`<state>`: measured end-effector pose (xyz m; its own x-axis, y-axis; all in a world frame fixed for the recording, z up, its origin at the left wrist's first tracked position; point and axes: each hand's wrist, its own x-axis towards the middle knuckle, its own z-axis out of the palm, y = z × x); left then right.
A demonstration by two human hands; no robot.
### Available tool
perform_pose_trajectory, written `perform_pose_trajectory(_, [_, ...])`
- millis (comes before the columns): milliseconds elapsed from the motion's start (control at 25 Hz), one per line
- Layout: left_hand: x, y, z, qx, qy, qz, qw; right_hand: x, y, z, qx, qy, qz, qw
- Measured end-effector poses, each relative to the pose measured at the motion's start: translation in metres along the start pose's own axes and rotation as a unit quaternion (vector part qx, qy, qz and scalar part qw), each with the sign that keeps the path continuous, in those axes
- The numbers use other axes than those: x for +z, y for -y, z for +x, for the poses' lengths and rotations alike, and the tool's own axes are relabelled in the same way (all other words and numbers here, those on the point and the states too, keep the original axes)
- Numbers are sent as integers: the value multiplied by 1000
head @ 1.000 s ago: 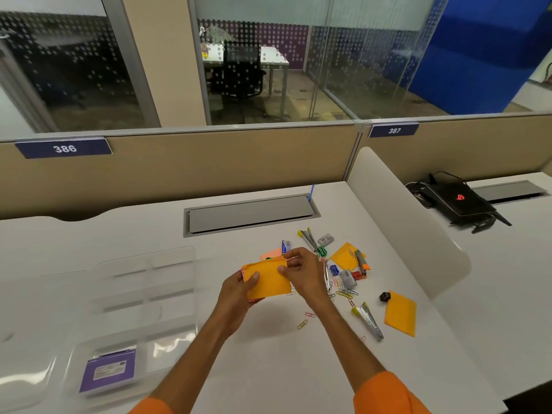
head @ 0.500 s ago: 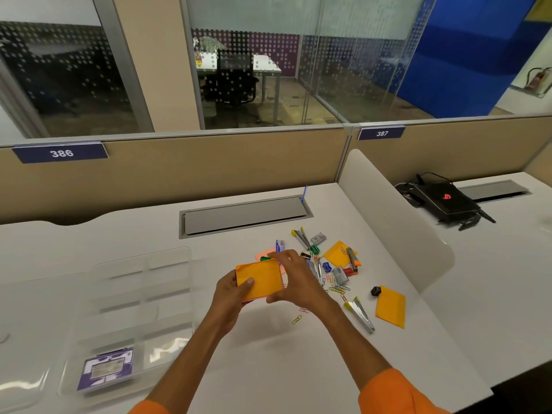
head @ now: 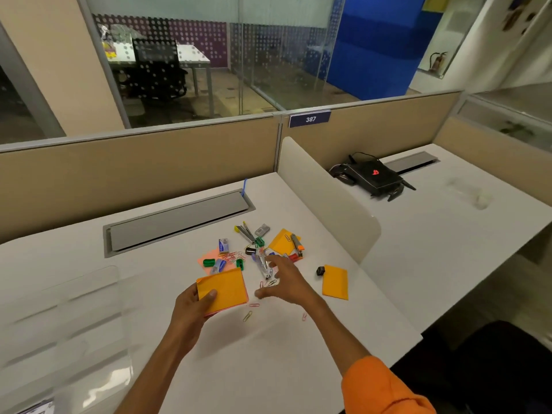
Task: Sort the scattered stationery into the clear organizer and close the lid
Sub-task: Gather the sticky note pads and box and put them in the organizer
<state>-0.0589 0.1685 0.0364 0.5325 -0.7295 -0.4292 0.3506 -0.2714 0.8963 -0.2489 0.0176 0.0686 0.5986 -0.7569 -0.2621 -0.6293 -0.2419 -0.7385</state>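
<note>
My left hand [head: 192, 309] grips a stack of orange sticky notes [head: 223, 289] just above the white desk. My right hand [head: 285, 282] is off the stack, fingers spread, hovering over the pile of scattered stationery [head: 254, 252]: coloured paper clips, green binder clips, staple boxes, a stapler [head: 264, 265] and pens. Another orange pad [head: 336, 282] lies to the right with a small black clip [head: 320, 271] beside it. A third orange pad [head: 283, 242] sits under a marker at the back of the pile. The clear organizer [head: 65, 324] lies open at the far left, partly cut off.
A grey cable tray lid [head: 176, 221] is set into the desk behind the pile. A white curved divider [head: 325, 198] bounds the desk on the right. A black device [head: 376, 174] with cables sits on the neighbouring desk.
My right hand has let go of the orange stack and moved right over the pile, fingers opening. The left hand keeps the stack. The view has swung to the right.
</note>
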Motion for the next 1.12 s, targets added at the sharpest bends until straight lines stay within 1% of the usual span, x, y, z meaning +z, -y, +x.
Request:
perform_pose_trajectory(80, [8,2,2,-9,14,-7,1000,-18,-38,2,66,-65,0,996])
perform_pose_trajectory(160, [14,5,4,-15,14,-1,1000,-32,-74,3,149,-135,-41,979])
perform_pose_trajectory(240, [20,7,7,-17,16,6,1000,-41,-101,3,240,-179,-101,949])
perform_pose_trajectory(320, [22,9,10,-17,19,10,1000,-46,-117,0,321,-216,-108,916])
perform_pose_trajectory(440, [24,8,14,-20,18,14,1000,-47,-131,-1,386,-244,-101,884])
perform_pose_trajectory(560, [26,5,15,-21,14,16,1000,-48,-138,2,419,-232,-95,873])
perform_pose_trajectory(680, [28,1,14,-22,14,13,1000,-53,-143,4,431,-235,-34,870])
perform_pose_trajectory(760, [29,-3,13,-22,15,10,1000,-53,-149,2,423,-242,7,873])
perform_pose_trajectory(840, [29,-6,11,-22,15,12,1000,-52,-154,0,406,-267,37,873])
perform_pose_trajectory(920, [26,-7,10,-24,14,8,1000,-53,-153,-6,378,-318,72,866])
perform_pose_trajectory(1040, [26,-10,7,-29,9,7,1000,-67,-135,-19,325,-419,130,838])
perform_pose_trajectory(1120, [27,-12,3,-32,8,2,999,-79,-115,-27,267,-455,149,837])
